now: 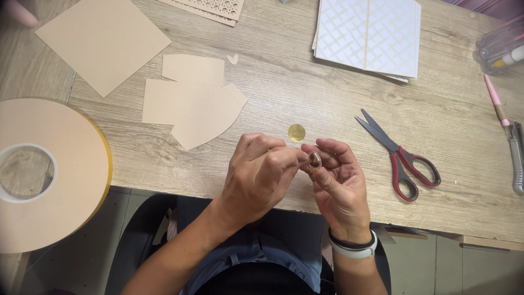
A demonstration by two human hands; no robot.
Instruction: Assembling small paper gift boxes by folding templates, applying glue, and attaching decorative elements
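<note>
My left hand (259, 175) and my right hand (339, 183) meet over the near edge of a wooden table (305, 93). Between their fingertips they pinch a small clear drop-shaped piece (314, 160) with an amber tint. A small gold disc (296, 133) lies on the table just beyond my fingers. A white and black band (355, 247) is on my right wrist.
Red-handled scissors (398, 155) lie right of my hands. A big tape roll (41, 175) sits at the left. Tan card pieces (191, 104) and a tan square sheet (102, 41) lie at the back left, white lattice panels (368, 35) at the back, a utility knife (516, 155) at the right edge.
</note>
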